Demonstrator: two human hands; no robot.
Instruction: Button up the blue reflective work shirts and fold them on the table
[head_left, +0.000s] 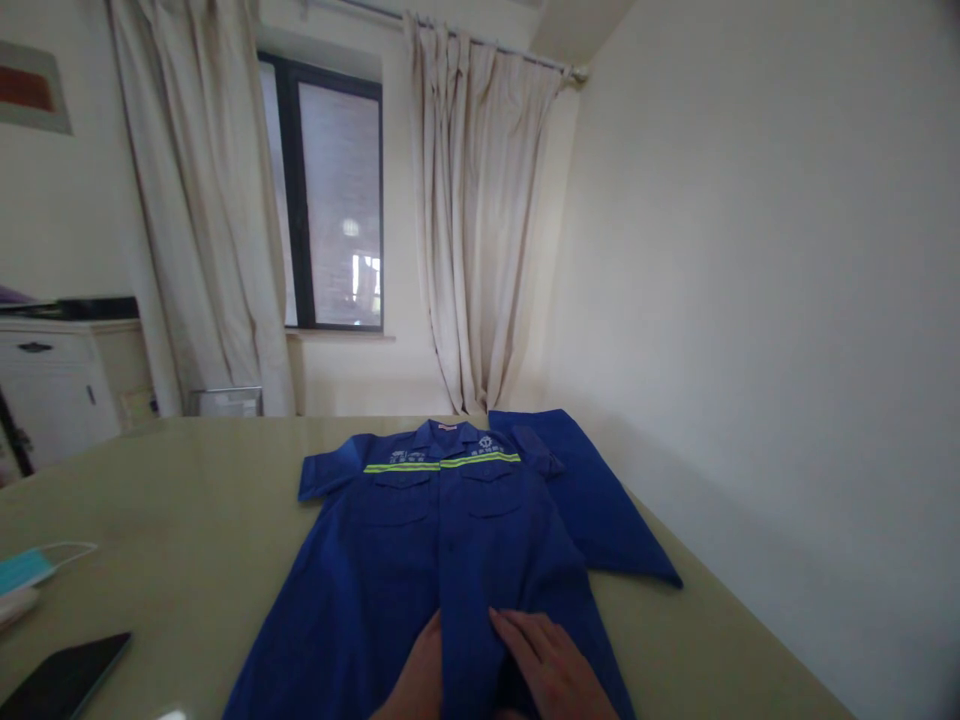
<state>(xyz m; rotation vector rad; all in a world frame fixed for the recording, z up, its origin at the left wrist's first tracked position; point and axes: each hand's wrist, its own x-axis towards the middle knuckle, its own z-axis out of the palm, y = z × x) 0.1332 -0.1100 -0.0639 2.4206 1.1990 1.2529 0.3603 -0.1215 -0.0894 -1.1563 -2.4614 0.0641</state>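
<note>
From my remote seat I am viewing the left hand through the head camera: it is reaching in at the left edge of the placket, the front strip of a blue short-sleeved shirt. Its fingertips are hiding behind that strip, so I cannot tell whether they are pinching cloth. The right hand is resting at the strip's right edge, fingers bending slightly and fingertips touching the fabric; I cannot tell whether it is gripping.

The shirt is lying front up, directly ahead of and beneath both hands. Its long axis is running straight away from them, with the collar pointing to the far end and the lower part leaving the view. The hands are straddling the placket, the left one sitting closer to it.

Beyond the hands, a yellow-green stripe is crossing the shirt's chest. To the shirt's right, a flat blue cloth is lying partly beneath its sleeve. To the shirt's left, on the table, a phone and a face mask are lying well apart from it. Behind the shirt, curtains are hanging beside a window.
</note>
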